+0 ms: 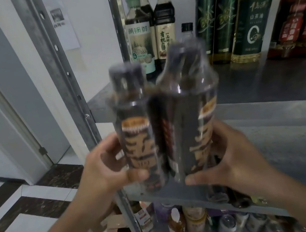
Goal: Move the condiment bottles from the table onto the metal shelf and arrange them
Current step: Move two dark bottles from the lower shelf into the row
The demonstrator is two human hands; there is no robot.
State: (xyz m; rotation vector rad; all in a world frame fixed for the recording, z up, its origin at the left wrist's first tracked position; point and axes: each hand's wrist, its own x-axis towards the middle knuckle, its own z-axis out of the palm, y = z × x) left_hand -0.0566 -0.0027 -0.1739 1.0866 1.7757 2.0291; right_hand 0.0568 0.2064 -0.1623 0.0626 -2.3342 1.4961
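While two dark, clear-shouldered plastic condiment bottles with orange-lettered labels are held up side by side in front of the grey metal shelf (274, 80), one is gripped in each hand: the left bottle (137, 130) is clasped low on its body by the left hand (104, 169), the right bottle (192, 113) by the right hand (233, 161). Both are blurred and appear to touch; neither has been set down yet. For a clean placement, they should probably be lifted over the shelf's front lip, kept upright, and lowered one at a time onto the bare steel in front.

At the back of the shelf stand a green-capped sauce bottle (139, 35), a brown-capped soy bottle (165, 23), a small black-capped bottle (187, 30), two tall olive-green oil bottles (218, 13) and a red-labelled pack (297, 20). The perforated upright post (58, 56) at the left may be struck if the pair is swung wide. More jars crowd the lower tier (194, 219).
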